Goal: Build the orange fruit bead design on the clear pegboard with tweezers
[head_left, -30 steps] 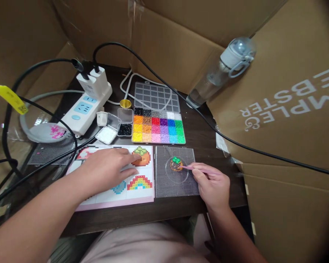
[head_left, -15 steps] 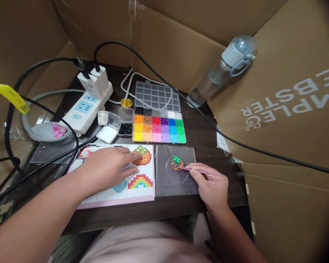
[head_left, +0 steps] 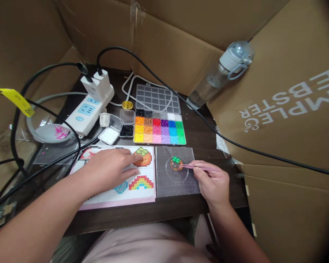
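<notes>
My left hand (head_left: 112,164) rests on a printed pattern sheet (head_left: 106,195), fingers apart, the index fingertip touching the picture of an orange fruit with green leaves (head_left: 145,159). My right hand (head_left: 214,182) pinches pink tweezers (head_left: 199,167), which point left. Their tips are at the right edge of a small bead figure (head_left: 176,164) with a green top and an orange outline. That figure stands on a clear pegboard (head_left: 175,188) with a round outline, right beside the sheet. Whether the tips hold a bead is too small to tell.
Behind lies a compartment box of coloured beads (head_left: 159,128) with its lid (head_left: 157,98) open. Small boxes of white beads (head_left: 109,135) and black beads (head_left: 126,130) stand to its left. A power strip (head_left: 84,113), black cables (head_left: 153,71), a water bottle (head_left: 219,75) and cardboard walls surround the table.
The tweezers' tips have shifted slightly right, from inside the bead figure to its right edge, with my right hand. My left hand stays on the sheet. The whole view has shifted a little.
</notes>
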The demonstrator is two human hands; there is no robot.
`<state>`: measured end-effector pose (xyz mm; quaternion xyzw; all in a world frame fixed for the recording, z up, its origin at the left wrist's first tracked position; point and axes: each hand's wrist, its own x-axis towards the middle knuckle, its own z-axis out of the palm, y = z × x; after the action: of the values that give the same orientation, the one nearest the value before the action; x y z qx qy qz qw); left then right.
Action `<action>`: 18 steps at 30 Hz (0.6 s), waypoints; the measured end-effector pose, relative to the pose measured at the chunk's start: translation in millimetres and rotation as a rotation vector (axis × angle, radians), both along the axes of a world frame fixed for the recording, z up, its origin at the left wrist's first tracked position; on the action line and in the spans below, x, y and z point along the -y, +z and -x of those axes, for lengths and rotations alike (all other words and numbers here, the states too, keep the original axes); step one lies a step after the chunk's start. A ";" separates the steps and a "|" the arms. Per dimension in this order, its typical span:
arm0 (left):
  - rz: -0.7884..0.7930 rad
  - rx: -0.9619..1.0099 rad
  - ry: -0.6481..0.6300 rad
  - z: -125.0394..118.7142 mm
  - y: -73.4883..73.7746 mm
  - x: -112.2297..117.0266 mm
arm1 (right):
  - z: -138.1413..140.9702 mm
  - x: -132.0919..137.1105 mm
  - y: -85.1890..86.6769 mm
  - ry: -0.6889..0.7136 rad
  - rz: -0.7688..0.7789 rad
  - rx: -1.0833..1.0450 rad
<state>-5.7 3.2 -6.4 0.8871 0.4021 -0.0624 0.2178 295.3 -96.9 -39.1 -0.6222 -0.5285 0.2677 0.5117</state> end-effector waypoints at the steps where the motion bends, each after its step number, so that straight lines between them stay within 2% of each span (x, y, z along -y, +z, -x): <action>1: 0.000 0.000 0.002 0.2 0.0 0.2 | -0.3 -1.1 -0.2 0.008 -0.002 -0.009; 12: 0.015 0.009 0.012 -0.7 3.8 0.8 | 0.5 -4.0 1.5 -0.024 -0.009 -0.039; 15: 0.013 0.008 0.007 -0.4 5.3 0.8 | -2.7 -9.7 7.8 -0.031 -0.043 -0.059; 18: 0.005 0.014 0.012 -0.3 5.6 1.4 | -6.5 -28.5 19.2 0.027 -0.064 -0.041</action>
<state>-5.4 1.8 -0.8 0.8845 0.4057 -0.0558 0.2233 301.8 -68.4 -19.9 -0.5928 -0.5347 0.2702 0.5382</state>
